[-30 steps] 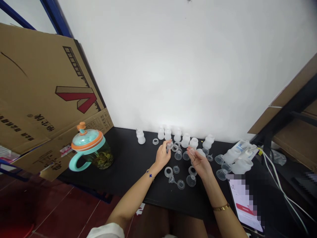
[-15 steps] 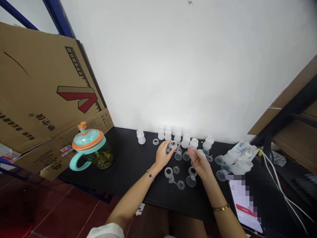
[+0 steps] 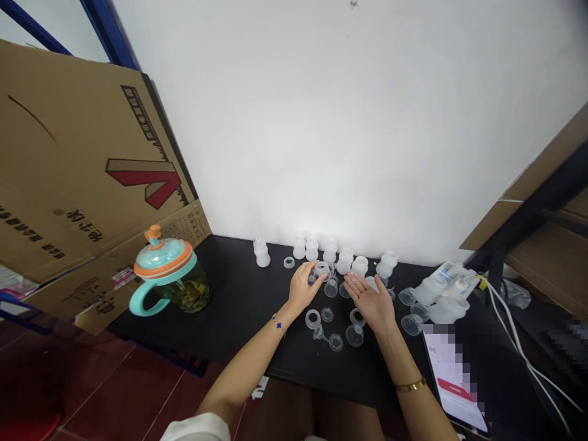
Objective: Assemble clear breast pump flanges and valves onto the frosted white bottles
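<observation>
My left hand pinches a translucent screw ring between thumb and fingers, above the black table. My right hand is turned palm up, its fingers stretched out and thumb apart. Something faint and clear appears at its fingertips, too small to make out. Below the hands lie another screw ring, a clear nipple-like piece, a clear disc and a clear dome cap. Behind them stand several small white bottles; my right hand partly hides some pieces.
A capped small bottle and a loose ring are at the back left. A teal and orange lidded jug stands left. At right are more bottles, white cables and a phone. A cardboard box borders the left.
My right hand has rolled further palm up, with the fingers shifted slightly left and the thumb spread away. My left hand stays in place; the ring in it has tilted slightly.
</observation>
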### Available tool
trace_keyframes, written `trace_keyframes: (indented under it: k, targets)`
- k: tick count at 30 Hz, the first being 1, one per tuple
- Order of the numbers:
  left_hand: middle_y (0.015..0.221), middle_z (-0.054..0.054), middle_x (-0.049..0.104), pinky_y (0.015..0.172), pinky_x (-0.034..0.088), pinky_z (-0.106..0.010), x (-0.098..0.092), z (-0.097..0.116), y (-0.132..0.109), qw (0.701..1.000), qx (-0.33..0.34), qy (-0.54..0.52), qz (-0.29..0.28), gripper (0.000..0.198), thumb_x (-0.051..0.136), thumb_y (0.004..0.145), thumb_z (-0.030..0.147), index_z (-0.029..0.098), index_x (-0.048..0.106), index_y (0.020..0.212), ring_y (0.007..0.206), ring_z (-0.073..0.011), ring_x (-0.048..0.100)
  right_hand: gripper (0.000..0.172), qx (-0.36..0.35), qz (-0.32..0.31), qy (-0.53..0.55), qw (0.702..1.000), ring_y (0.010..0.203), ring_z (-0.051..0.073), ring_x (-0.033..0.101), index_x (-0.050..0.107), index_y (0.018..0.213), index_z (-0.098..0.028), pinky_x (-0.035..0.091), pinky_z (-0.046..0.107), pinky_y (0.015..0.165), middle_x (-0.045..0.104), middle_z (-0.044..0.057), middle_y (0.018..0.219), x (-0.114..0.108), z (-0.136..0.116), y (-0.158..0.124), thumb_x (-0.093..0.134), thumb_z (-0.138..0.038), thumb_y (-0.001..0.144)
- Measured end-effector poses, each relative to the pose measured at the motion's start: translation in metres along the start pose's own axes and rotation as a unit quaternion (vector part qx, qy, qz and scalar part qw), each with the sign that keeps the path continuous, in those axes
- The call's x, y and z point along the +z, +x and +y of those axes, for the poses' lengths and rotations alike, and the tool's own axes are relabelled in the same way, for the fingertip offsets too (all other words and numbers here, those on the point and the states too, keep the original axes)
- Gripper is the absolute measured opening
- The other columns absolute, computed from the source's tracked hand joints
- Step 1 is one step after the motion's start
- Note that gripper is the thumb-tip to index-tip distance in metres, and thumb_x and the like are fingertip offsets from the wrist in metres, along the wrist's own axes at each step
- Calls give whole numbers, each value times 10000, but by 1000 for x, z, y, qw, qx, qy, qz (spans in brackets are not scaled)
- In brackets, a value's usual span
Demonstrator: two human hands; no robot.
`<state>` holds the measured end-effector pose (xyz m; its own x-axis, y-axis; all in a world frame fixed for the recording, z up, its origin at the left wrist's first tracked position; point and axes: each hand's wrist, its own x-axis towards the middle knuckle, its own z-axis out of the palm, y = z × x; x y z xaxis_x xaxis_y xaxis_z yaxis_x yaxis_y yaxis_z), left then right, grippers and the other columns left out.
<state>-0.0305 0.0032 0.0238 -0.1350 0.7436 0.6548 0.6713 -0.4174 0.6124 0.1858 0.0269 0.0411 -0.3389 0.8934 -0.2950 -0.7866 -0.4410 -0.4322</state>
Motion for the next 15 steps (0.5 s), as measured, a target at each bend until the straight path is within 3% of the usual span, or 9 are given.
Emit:
trace_keyframes:
  k: [8, 15]
  targets:
    - [1134, -67, 685, 952, 521, -374, 1, 0, 0, 1000, 2, -3, 6, 343, 654, 903, 390, 238, 616, 1209, 1053, -227, 650, 623, 9, -13, 41, 999, 1344, 286, 503, 331, 1516, -82, 531, 445, 1008, 494, 232, 1465, -3, 0, 2, 399, -442, 1012]
    - [1126, -61, 685, 951, 519, -375, 1, -1, 0, 1000, -2, -7, 2, 349, 661, 899, 393, 243, 616, 1211, 1042, -223, 649, 608, 7, -13, 37, 999, 1341, 287, 507, 353, 1504, -71, 527, 445, 1016, 498, 237, 1460, -4, 0, 3, 383, -436, 1019]
